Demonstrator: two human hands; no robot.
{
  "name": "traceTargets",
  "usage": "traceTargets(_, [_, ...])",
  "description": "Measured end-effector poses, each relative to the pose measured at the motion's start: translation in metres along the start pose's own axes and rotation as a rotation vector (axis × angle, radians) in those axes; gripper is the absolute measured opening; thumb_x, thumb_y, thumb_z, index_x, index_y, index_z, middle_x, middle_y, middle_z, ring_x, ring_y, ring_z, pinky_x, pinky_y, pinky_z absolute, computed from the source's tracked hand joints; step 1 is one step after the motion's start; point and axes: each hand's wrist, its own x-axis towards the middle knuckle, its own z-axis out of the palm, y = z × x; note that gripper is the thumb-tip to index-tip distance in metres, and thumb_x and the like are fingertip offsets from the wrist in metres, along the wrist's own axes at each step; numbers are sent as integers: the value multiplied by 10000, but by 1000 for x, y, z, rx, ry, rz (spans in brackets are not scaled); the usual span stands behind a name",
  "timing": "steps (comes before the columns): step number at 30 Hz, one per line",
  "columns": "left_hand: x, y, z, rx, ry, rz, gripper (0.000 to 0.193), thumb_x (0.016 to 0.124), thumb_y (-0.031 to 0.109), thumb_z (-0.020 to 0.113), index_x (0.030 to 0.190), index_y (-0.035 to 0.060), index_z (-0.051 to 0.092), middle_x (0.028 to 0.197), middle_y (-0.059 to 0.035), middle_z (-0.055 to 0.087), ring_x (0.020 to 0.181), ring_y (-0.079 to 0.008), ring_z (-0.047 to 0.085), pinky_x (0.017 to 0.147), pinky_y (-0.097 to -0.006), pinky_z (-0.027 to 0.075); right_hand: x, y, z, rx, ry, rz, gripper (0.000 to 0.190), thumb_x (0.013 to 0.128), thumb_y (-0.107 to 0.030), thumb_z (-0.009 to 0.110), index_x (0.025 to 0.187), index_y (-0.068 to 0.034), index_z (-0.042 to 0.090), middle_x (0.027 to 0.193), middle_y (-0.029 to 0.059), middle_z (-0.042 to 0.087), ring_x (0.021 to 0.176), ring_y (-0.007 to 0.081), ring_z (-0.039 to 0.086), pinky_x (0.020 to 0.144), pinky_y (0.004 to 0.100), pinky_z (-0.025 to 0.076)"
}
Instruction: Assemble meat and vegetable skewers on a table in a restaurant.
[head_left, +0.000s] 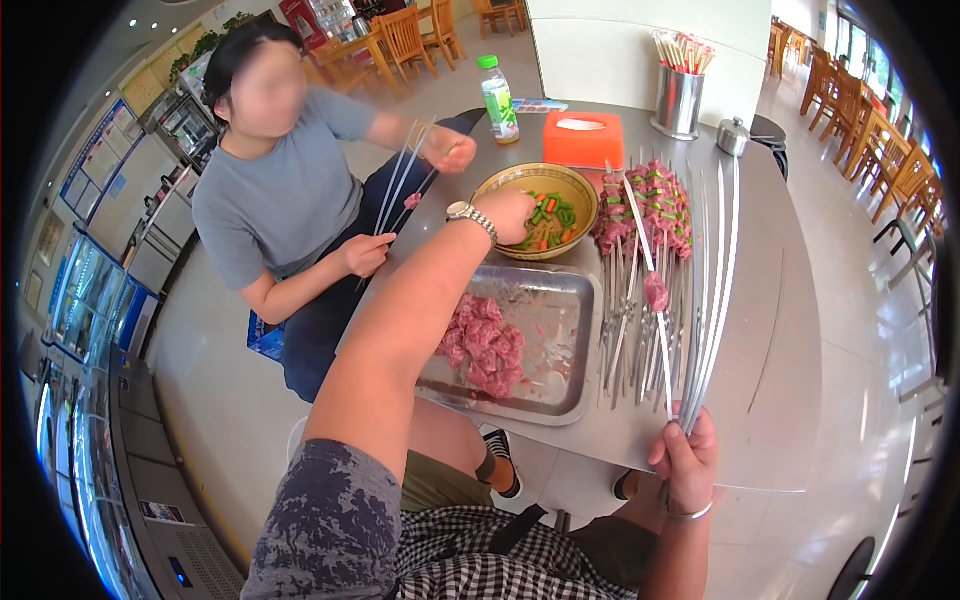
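Observation:
My left hand (514, 214), with a metal watch at the wrist, reaches over the rim of a yellow bowl (529, 174). Its fingertips touch cut green and orange vegetable pieces (559, 217); whether they pinch one is hidden. Several flat metal skewers (712, 300) are gripped near their lower ends in my right hand (688, 459). One of these skewers carries a single chunk of raw meat (656, 292). Below the bowl, a metal tray (559, 352) holds a heap of raw meat chunks (484, 345). Between tray and held skewers lies a pile of loaded meat-and-green-vegetable skewers (649, 206).
Across the table's left edge sits another person (292, 172), holding metal skewers (401, 180). A green-capped bottle (499, 105), an orange tissue box (583, 142), a metal canister of sticks (677, 101) and a small lidded pot (733, 139) stand along the far side of the metal table (780, 360).

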Motion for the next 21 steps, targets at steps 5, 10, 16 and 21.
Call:
traceTargets(5, [-21,-11,-11,-170,229,-3,154,755,112,630,887,42,592,763,-120,609,753,-244,602,654,-350,470,-2,-2,4,-11,-54,1,224,910,-31,475,1131,-37,512,658,31,571,525,60,475,462,187,354])
traceTargets(10, [-79,3,-33,-1390,162,-113,219,928,110,495,1098,-7,568,960,-51,635,829,-122,608,670,-219,474,1,3,3,-91,-161,48,229,910,-23,472,1134,-25,522,667,27,566,566,68,501,513,198,394])
traceTargets(16, [-171,31,-26,-2017,117,-30,270,934,103,475,1169,-16,534,1053,-109,625,996,-190,615,812,-289,518,4,7,17,-316,-318,7,211,901,-14,484,1107,-1,524,689,24,567,589,77,525,567,205,430])
traceTargets(21, [-207,32,-20,-2099,158,-68,311,935,101,464,1218,-22,502,1072,-127,618,993,-207,620,831,-302,517,5,9,21,-419,-328,14,215,886,-8,508,1093,4,565,692,13,578,620,80,549,596,217,438])
